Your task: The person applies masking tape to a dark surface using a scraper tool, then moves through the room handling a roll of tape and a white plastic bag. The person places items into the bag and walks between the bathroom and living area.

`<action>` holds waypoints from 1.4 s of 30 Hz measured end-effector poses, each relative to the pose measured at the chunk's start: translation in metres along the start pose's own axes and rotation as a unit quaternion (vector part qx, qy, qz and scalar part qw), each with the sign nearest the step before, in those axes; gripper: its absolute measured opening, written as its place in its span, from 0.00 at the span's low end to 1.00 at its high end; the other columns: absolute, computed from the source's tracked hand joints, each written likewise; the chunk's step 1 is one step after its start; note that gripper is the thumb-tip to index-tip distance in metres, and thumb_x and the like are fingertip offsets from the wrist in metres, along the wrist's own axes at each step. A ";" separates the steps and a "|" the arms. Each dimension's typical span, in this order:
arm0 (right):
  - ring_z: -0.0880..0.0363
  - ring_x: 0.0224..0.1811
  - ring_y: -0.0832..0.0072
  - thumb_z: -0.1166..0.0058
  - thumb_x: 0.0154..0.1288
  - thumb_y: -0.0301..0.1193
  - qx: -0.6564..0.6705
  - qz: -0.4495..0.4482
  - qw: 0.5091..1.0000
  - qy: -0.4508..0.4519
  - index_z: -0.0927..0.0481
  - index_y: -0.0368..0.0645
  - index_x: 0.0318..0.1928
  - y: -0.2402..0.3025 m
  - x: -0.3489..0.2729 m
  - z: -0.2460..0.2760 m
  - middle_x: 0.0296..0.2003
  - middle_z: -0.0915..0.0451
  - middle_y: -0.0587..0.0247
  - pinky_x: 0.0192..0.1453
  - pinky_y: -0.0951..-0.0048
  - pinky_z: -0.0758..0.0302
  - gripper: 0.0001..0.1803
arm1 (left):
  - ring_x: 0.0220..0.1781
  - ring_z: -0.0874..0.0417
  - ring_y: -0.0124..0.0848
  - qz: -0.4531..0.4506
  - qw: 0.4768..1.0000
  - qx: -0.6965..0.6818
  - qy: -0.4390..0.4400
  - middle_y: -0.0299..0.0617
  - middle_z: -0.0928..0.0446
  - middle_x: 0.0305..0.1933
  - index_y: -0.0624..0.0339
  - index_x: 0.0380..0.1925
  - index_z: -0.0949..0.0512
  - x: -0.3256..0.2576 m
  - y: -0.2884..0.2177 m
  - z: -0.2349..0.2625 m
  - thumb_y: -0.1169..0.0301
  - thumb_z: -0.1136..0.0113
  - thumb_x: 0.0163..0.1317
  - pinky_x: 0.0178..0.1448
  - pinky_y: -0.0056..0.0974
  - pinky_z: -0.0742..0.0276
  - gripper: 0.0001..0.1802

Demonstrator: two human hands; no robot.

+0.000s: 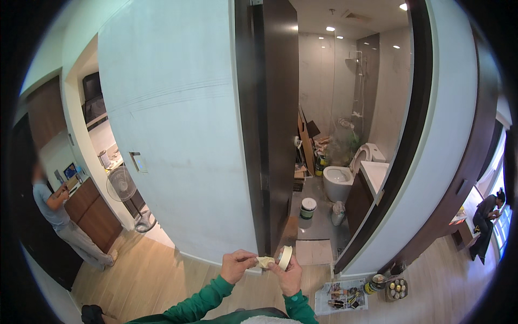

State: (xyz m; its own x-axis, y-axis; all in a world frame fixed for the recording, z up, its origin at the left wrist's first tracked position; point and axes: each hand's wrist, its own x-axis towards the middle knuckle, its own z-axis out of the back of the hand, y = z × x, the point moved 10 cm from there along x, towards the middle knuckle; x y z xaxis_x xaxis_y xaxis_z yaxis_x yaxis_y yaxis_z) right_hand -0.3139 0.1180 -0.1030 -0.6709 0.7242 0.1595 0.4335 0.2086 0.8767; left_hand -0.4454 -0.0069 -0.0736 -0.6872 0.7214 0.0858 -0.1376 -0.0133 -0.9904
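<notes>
In front of me, at the foot of the doorway, I hold a roll of cream masking tape (285, 257). My right hand (290, 277) grips the roll, its fingers closed round the side. A short crumpled tape end (264, 262) spans the gap between my hands. My left hand (237, 267) pinches the far side of that piece between thumb and fingers. Both forearms, in green sleeves, come in from the lower edge. Just beyond my hands are the dark door frame and the bottom of the pale wall (172, 135).
A dark door (280, 124) stands ajar on a bathroom with a toilet (338, 178) and a lidded bucket (308, 208). Right of my hands, tools lie on newspaper (329, 305) beside cans (398, 289). A fan (121, 186) and a person (56, 208) are left; another person (485, 218) sits far right.
</notes>
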 end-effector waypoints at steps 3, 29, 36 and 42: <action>0.21 0.41 0.74 0.31 0.53 0.25 -0.043 0.016 0.999 -0.014 0.31 0.32 0.55 -0.002 -0.002 -0.001 0.41 0.21 0.56 0.46 0.74 0.23 0.31 | 0.38 0.18 0.28 -0.024 0.999 0.037 -0.020 0.45 0.18 0.40 0.68 0.40 0.17 -0.001 0.002 0.002 0.77 0.38 0.59 0.45 0.31 0.21 0.10; 0.19 0.44 0.64 0.27 0.46 0.34 -0.288 0.136 0.946 -0.058 0.27 0.37 0.50 0.052 -0.053 0.009 0.40 0.18 0.56 0.50 0.64 0.26 0.31 | 0.33 0.15 0.36 0.102 0.985 -0.138 -0.004 0.49 0.18 0.40 0.77 0.45 0.23 -0.024 0.067 -0.013 0.72 0.43 0.65 0.41 0.37 0.18 0.15; 0.20 0.39 0.58 0.30 0.50 0.32 -0.319 0.197 0.927 -0.013 0.26 0.38 0.46 0.052 -0.066 -0.003 0.39 0.19 0.57 0.42 0.60 0.25 0.24 | 0.47 0.18 0.36 0.173 0.957 -0.185 0.141 0.47 0.21 0.47 0.71 0.54 0.26 -0.047 0.070 -0.079 0.54 0.57 0.72 0.54 0.42 0.23 0.28; 0.18 0.36 0.63 0.32 0.52 0.29 -0.367 0.227 0.896 -0.105 0.26 0.41 0.43 0.049 -0.070 0.017 0.35 0.19 0.58 0.40 0.64 0.23 0.20 | 0.56 0.23 0.37 0.184 0.920 -0.264 0.225 0.42 0.24 0.55 0.62 0.62 0.31 -0.073 0.066 -0.101 0.44 0.62 0.71 0.59 0.47 0.29 0.35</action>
State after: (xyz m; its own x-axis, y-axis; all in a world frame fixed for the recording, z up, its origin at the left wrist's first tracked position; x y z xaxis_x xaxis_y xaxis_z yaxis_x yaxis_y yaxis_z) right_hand -0.2351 0.0886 -0.0788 -0.3642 0.7487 0.5539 0.0689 -0.5715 0.8177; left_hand -0.3321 0.0090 -0.1561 -0.2366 0.9506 -0.2010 0.4921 -0.0611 -0.8684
